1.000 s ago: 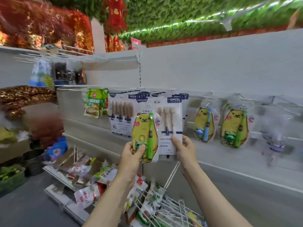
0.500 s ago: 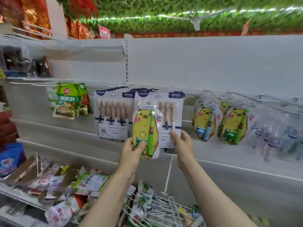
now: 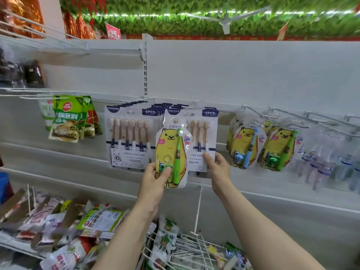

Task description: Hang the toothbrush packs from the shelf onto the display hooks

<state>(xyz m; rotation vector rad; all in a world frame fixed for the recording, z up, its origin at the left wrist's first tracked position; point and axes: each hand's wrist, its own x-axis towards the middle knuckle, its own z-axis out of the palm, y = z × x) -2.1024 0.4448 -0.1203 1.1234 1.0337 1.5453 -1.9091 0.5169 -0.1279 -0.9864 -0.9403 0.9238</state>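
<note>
Little has moved: left hand still pinches bear toothbrush pack overlapping the 6PCS pack; right hand fingers its bottom edge. I judge it light, floppy; grip near the hang hole.

Single head view: my camera looks forward, slightly down, close to the hook wall, my forearms entering from below.
</note>
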